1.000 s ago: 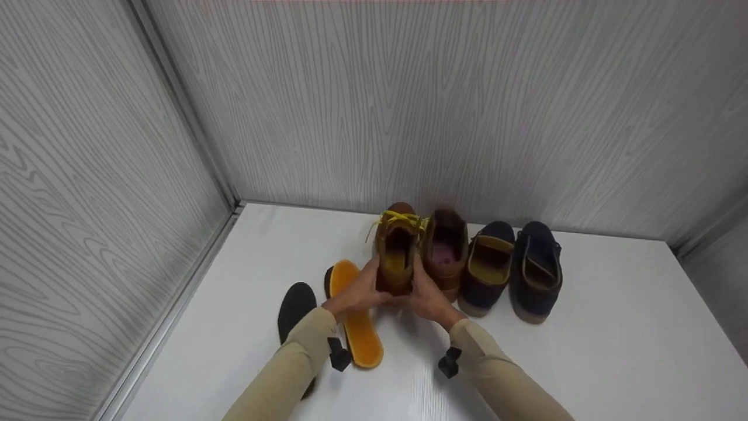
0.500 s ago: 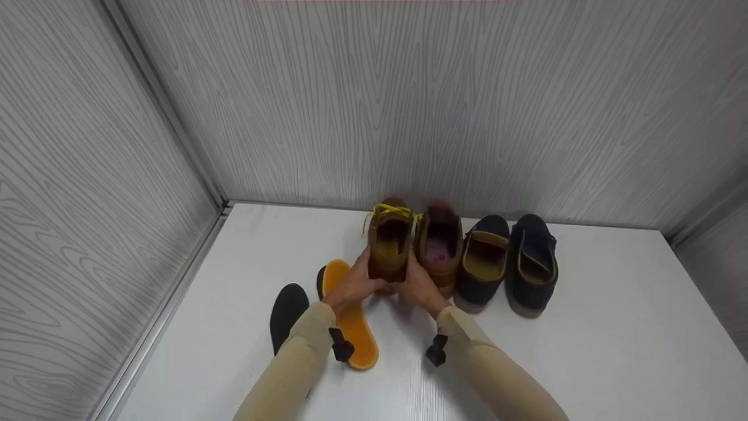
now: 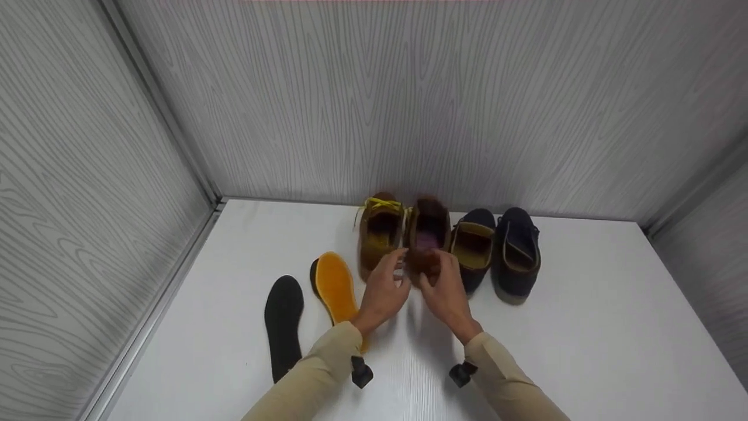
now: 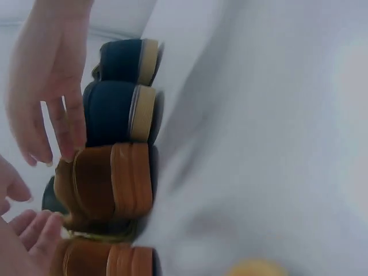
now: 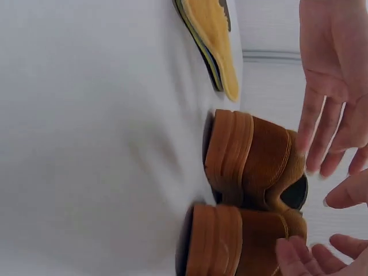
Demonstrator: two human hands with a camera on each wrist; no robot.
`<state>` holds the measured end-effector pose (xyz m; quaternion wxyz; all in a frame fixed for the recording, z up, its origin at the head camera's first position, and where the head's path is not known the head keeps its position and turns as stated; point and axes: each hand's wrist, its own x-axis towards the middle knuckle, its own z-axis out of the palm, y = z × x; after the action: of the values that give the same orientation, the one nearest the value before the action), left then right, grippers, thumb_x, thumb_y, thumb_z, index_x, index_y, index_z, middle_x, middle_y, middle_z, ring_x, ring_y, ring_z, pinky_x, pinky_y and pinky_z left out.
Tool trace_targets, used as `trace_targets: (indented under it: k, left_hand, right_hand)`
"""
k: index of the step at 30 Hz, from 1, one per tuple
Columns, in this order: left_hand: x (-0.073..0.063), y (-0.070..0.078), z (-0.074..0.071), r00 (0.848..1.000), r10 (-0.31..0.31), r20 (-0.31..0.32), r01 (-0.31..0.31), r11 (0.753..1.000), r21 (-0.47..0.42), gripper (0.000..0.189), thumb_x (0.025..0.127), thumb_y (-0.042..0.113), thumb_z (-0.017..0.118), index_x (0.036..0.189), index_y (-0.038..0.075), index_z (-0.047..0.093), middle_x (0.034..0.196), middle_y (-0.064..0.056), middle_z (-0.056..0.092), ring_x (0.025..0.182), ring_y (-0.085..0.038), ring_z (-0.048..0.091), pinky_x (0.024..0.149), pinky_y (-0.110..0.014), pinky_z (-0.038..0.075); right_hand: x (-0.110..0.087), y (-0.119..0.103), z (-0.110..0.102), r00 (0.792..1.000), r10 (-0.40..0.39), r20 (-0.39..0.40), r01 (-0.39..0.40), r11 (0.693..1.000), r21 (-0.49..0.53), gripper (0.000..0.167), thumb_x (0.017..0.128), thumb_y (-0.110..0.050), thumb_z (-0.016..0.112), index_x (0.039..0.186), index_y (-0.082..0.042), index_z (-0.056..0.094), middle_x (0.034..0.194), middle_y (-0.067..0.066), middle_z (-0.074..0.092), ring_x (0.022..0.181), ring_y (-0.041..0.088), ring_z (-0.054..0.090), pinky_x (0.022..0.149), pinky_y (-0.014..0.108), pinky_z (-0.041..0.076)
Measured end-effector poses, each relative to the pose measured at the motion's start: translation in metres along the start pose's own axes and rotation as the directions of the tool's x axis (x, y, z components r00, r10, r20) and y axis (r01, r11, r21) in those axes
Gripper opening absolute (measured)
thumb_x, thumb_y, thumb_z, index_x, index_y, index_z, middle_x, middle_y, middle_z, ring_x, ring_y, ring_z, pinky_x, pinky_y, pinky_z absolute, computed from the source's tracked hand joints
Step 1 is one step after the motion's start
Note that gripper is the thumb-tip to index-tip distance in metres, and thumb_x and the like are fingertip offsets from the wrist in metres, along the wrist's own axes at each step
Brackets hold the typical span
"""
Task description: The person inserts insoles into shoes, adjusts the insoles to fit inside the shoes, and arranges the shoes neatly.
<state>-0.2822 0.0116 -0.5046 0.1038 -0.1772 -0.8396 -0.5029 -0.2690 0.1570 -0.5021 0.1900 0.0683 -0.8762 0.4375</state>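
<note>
Two brown shoes stand side by side against the back wall, heels toward me. The left shoe [image 3: 372, 257] has yellow laces; the right shoe [image 3: 430, 206] shows a pinkish inside. My left hand [image 3: 383, 296] hovers just behind the heels, fingers loosely bent, holding nothing. Opposite it, my right hand [image 3: 451, 295] is at the right brown shoe's heel, fingers spread and slightly curved. Whether its fingertips touch the leather I cannot tell. In the right wrist view both brown heels [image 5: 267, 152] show below and beside the hands.
Two navy shoes [image 3: 516, 280] stand right of the brown pair. On the white table [image 3: 584, 327] at left lie a black insole [image 3: 283, 321] and an orange insole [image 3: 335, 280] with a dark edge beneath it. Grey wood-grain walls [image 3: 374, 105] enclose the back and sides.
Both hands held the left brown shoe at its heel earlier. They have let go, drawn back toward me and shifted right, behind the right brown shoe.
</note>
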Motion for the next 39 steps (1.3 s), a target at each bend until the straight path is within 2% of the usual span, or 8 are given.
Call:
trace_targets:
  k: [5,11,14,18,24,30,35,39]
  left_hand:
    - [0.006,-0.004,0.018,0.99,-0.04,0.135,0.03,0.997,0.073,0.057,0.094,0.013,0.057,0.146,0.009,0.035,0.143,-0.011,0.042,0.124,-0.024,0.046,0.098,-0.037,0.04]
    - [0.015,-0.017,0.03,0.982,-0.028,0.185,0.012,0.996,0.091,0.069,0.092,0.007,0.057,0.151,0.01,0.022,0.151,-0.011,0.03,0.136,-0.025,0.03,0.106,-0.042,0.03]
    - [0.019,-0.026,0.034,0.982,-0.031,0.184,0.02,0.998,0.062,0.073,0.09,0.003,0.058,0.152,0.011,0.02,0.15,-0.014,0.031,0.135,-0.026,0.032,0.106,-0.042,0.031]
    - [0.025,-0.03,0.036,0.978,-0.042,0.206,0.049,0.998,-0.029,0.07,0.089,-0.001,0.057,0.149,0.01,0.022,0.144,-0.018,0.038,0.129,-0.026,0.04,0.101,-0.041,0.036]
    - [0.033,-0.032,0.034,0.972,-0.066,0.225,0.086,0.993,-0.081,0.063,0.089,-0.003,0.056,0.142,0.017,0.029,0.137,-0.017,0.046,0.12,-0.024,0.048,0.097,-0.04,0.04]
    - [0.018,-0.027,0.032,0.969,-0.069,0.236,0.091,0.992,-0.084,0.055,0.091,-0.001,0.055,0.138,0.018,0.035,0.135,-0.016,0.049,0.12,-0.024,0.049,0.096,-0.039,0.041]
    - [-0.006,-0.012,0.023,0.967,-0.035,0.251,0.06,0.994,-0.094,0.052,0.091,0.001,0.057,0.137,0.018,0.039,0.13,-0.013,0.054,0.117,-0.02,0.052,0.094,-0.036,0.043]
    - [-0.031,0.004,0.015,0.96,-0.015,0.28,0.049,0.992,-0.116,0.05,0.092,0.004,0.059,0.136,0.02,0.041,0.129,-0.008,0.056,0.118,-0.018,0.052,0.096,-0.037,0.043]
  right_hand:
    - [-0.005,0.012,-0.004,0.996,0.081,0.046,-0.083,0.996,0.037,0.063,0.089,-0.006,0.062,0.143,0.003,0.032,0.139,0.022,0.037,0.123,0.031,0.044,0.097,0.043,0.04]
    - [-0.006,0.024,0.003,0.993,0.061,0.102,-0.065,0.997,0.033,0.078,0.088,-0.003,0.061,0.151,-0.001,0.015,0.151,0.02,0.024,0.138,0.03,0.024,0.108,0.044,0.025]
    - [-0.005,0.033,0.012,0.994,0.052,0.099,-0.056,0.998,0.035,0.081,0.086,0.001,0.062,0.151,-0.003,0.014,0.153,0.021,0.02,0.139,0.031,0.02,0.109,0.046,0.022]
    - [0.001,0.044,0.02,0.997,0.017,0.069,-0.022,0.998,0.066,0.086,0.082,0.005,0.066,0.151,-0.006,0.015,0.152,0.02,0.02,0.139,0.031,0.02,0.109,0.046,0.021]
    - [0.013,0.051,0.021,1.0,0.004,0.027,-0.007,0.995,0.097,0.078,0.078,0.009,0.071,0.143,-0.003,0.029,0.141,0.02,0.036,0.132,0.03,0.033,0.106,0.045,0.027]
    - [0.001,0.045,0.01,0.996,0.059,0.066,-0.062,0.997,0.043,0.072,0.076,0.009,0.073,0.136,-0.003,0.036,0.134,0.018,0.045,0.125,0.028,0.043,0.102,0.044,0.034]
    - [-0.023,0.036,-0.005,0.991,0.092,0.093,-0.095,0.995,0.025,0.07,0.077,0.0,0.077,0.135,-0.007,0.039,0.13,0.015,0.05,0.119,0.027,0.049,0.095,0.043,0.042]
    - [-0.048,0.027,-0.019,0.986,0.106,0.125,-0.116,0.99,0.079,0.07,0.077,-0.007,0.079,0.135,-0.01,0.04,0.131,0.014,0.051,0.118,0.028,0.051,0.089,0.043,0.047]
